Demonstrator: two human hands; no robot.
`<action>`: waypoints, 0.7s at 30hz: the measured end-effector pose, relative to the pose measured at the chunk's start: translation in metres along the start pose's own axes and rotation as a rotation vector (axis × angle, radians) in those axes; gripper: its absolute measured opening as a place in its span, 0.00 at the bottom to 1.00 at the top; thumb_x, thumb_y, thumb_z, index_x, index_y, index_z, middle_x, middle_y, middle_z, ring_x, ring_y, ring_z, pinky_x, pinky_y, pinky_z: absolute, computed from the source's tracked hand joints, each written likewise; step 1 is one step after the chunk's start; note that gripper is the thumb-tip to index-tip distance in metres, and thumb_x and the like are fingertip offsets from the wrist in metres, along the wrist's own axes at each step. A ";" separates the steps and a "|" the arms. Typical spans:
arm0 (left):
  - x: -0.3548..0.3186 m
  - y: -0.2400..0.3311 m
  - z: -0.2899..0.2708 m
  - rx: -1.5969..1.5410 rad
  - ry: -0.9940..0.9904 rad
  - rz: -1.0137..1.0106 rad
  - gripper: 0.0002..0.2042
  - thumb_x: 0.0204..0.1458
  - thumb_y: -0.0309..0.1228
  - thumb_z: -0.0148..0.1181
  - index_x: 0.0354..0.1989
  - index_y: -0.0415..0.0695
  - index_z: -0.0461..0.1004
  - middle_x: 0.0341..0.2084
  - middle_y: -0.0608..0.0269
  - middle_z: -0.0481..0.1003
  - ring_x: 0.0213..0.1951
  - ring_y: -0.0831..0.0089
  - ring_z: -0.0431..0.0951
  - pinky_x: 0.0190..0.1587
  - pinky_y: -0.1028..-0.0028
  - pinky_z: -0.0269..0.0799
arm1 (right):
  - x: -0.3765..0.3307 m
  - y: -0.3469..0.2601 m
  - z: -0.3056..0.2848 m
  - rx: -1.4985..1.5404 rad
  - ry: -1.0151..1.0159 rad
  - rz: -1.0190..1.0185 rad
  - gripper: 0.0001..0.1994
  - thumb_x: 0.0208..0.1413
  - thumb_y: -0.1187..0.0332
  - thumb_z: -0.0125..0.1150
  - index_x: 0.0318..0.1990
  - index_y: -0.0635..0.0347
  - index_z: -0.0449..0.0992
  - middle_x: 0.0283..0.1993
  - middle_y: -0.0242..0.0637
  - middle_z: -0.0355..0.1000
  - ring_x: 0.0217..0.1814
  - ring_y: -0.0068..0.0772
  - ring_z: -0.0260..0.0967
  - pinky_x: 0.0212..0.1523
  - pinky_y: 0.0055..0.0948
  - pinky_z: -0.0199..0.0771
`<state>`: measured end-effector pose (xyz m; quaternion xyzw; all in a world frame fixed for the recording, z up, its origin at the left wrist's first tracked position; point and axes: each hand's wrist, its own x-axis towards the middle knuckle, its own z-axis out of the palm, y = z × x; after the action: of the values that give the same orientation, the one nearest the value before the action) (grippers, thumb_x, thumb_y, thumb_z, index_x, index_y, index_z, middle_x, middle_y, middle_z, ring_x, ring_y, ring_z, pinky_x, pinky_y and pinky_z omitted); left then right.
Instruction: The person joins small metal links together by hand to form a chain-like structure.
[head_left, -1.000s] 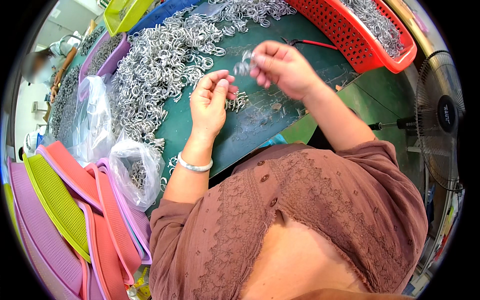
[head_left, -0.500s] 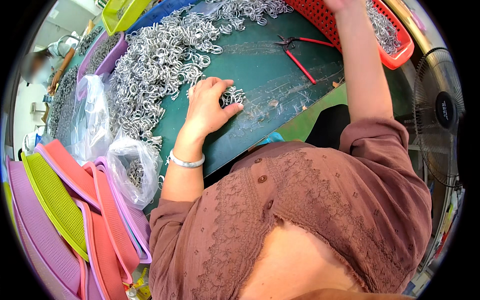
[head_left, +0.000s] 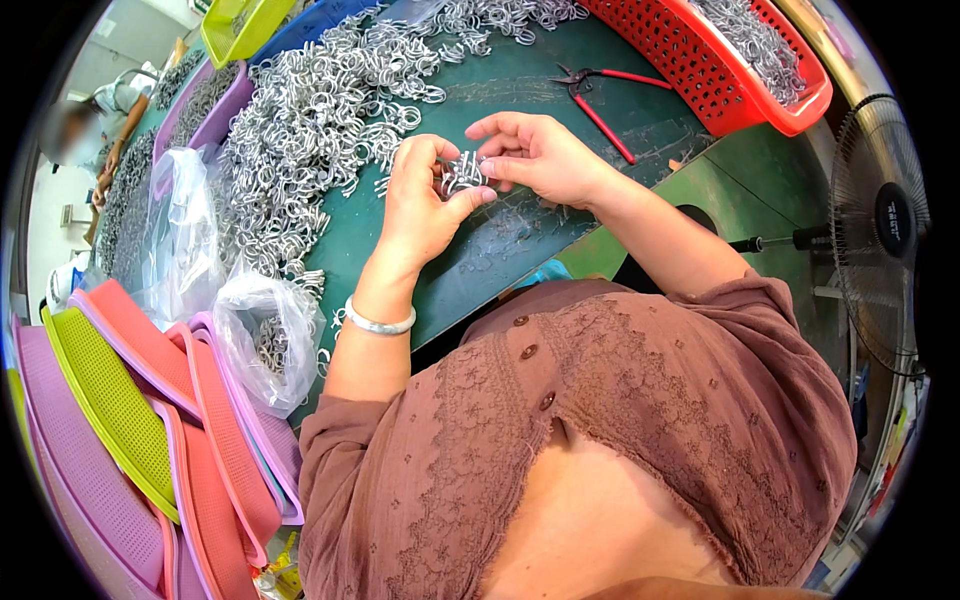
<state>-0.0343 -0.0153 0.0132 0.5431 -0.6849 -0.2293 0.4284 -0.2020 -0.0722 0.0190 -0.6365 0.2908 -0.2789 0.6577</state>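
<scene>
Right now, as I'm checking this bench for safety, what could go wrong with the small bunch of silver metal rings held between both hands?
The small bunch of silver metal rings is pinched between the left hand and right hand over the dark green table; a ring could slip out. It might land in the heap of loose silver rings and get lost. The red-handled pliers could snag a sleeve.

Bare green tabletop lies open below the hands; metal ring heap blocks the left; red-handled pliers and red basket bound the right.
</scene>
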 end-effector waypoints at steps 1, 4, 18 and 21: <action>-0.001 0.000 0.001 -0.080 -0.021 -0.051 0.24 0.27 0.26 0.70 0.34 0.41 0.64 0.28 0.63 0.63 0.26 0.77 0.65 0.25 0.78 0.64 | 0.000 -0.003 0.001 0.017 0.027 -0.016 0.16 0.49 0.77 0.53 0.47 0.68 0.63 0.32 0.33 0.68 0.32 0.17 0.64 0.32 0.17 0.66; -0.002 0.000 0.003 -0.318 -0.064 -0.156 0.26 0.29 0.24 0.69 0.39 0.40 0.63 0.30 0.63 0.65 0.28 0.79 0.67 0.29 0.80 0.67 | 0.000 -0.001 0.003 0.061 0.072 -0.083 0.16 0.48 0.77 0.53 0.46 0.67 0.64 0.31 0.32 0.68 0.32 0.16 0.64 0.32 0.16 0.66; 0.001 -0.011 -0.002 -0.558 -0.105 -0.312 0.15 0.43 0.20 0.54 0.42 0.38 0.68 0.34 0.63 0.69 0.33 0.80 0.68 0.33 0.82 0.67 | -0.001 0.008 -0.011 -0.370 0.203 -0.195 0.14 0.46 0.79 0.50 0.43 0.65 0.67 0.34 0.32 0.67 0.32 0.20 0.63 0.33 0.19 0.66; 0.000 -0.003 -0.006 -0.172 -0.218 -0.063 0.18 0.37 0.27 0.61 0.40 0.39 0.69 0.32 0.66 0.68 0.30 0.80 0.67 0.30 0.81 0.65 | -0.010 0.001 -0.012 -0.610 0.193 -0.276 0.16 0.41 0.80 0.52 0.42 0.61 0.68 0.36 0.37 0.68 0.34 0.31 0.66 0.34 0.27 0.67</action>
<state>-0.0275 -0.0149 0.0138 0.4975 -0.6877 -0.3582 0.3890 -0.2176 -0.0730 0.0179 -0.8077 0.3328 -0.3242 0.3630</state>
